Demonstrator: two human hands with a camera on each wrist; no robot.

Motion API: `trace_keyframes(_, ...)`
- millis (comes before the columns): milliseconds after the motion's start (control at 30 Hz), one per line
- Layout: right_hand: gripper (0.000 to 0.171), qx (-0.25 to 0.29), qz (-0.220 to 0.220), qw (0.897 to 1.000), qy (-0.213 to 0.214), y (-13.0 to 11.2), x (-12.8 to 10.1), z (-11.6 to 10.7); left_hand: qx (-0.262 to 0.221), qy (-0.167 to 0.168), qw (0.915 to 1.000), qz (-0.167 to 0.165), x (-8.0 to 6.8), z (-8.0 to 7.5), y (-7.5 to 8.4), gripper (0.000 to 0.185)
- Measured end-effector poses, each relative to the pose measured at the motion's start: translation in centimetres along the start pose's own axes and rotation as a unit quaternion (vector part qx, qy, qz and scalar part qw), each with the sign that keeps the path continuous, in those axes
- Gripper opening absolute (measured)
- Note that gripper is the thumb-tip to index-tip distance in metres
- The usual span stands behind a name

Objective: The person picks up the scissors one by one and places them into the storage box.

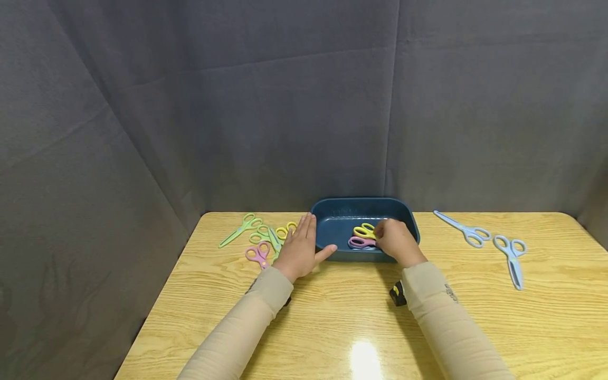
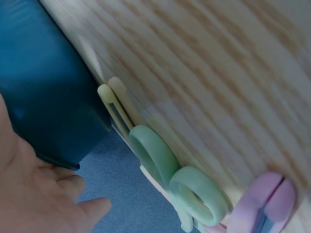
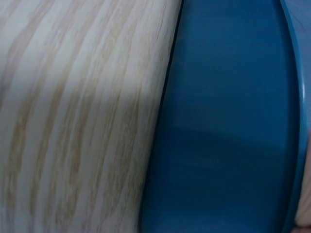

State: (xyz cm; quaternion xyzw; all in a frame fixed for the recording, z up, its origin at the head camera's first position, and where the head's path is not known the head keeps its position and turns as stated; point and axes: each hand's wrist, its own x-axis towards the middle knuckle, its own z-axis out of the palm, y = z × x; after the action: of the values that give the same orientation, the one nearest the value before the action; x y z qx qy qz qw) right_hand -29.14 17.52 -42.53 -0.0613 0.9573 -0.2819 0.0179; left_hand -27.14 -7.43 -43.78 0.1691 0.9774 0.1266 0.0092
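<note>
1. Two hands work at a dark blue tray on a wooden table in the head view. The left hand lies flat with straight fingers against the tray's left wall, holding nothing.
2. The right hand reaches into the tray with fingers curled at the yellow scissors, which lie inside just above the pink scissors; whether it actually grips them I cannot tell.
3. Several more scissors lie left of the tray, among them a green pair; two light blue pairs lie well apart on the right.
4. Left wrist view: relaxed fingers beside the tray wall, green handles close by.
5. Right wrist view: only tray wall and table.
</note>
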Motion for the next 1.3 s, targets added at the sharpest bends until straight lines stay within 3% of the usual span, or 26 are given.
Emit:
trace_keyframes(233,0.022,-0.002,0.008,1.000,0.001,-0.2,0.0,0.0,0.009,0.006,0.9999,0.003,0.1,0.0,-0.1,0.097)
trace_keyframes(500,0.020,-0.005,0.011,1.000,0.006,-0.4,0.1,0.0,0.062,0.016,0.9980,0.004,0.2,-0.2,-0.2,0.097)
trace_keyframes(800,0.025,-0.005,0.003,1.000,0.027,-0.2,0.1,0.4,0.086,0.018,0.9961,0.005,0.1,-0.1,-0.1,0.097)
trace_keyframes(1300,0.028,0.009,-0.051,0.992,0.115,0.6,-1.0,0.8,0.085,0.010,0.9963,0.003,-0.1,-0.6,0.4,0.097)
